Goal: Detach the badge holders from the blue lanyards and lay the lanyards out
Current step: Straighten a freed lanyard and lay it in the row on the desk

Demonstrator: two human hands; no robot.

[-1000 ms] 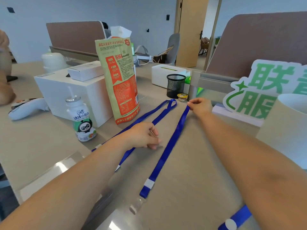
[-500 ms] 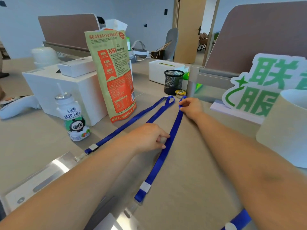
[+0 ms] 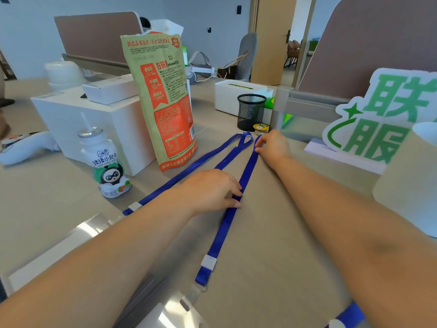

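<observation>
— Where is the near blue lanyard found?
— It is laid straight along the beige desk, with its clip end towards the camera. A clear badge holder is seen just beside that clip. Whether the two are joined cannot be told.
— How is it held?
— Its far loop is pinched by the right hand. Its middle is pressed flat under the extended fingers of the left hand.
— And the second lanyard?
— It is spread alongside, to the left, its looped end near the black mesh pen cup. A snack pouch and a drink bottle are stood beyond it.
</observation>
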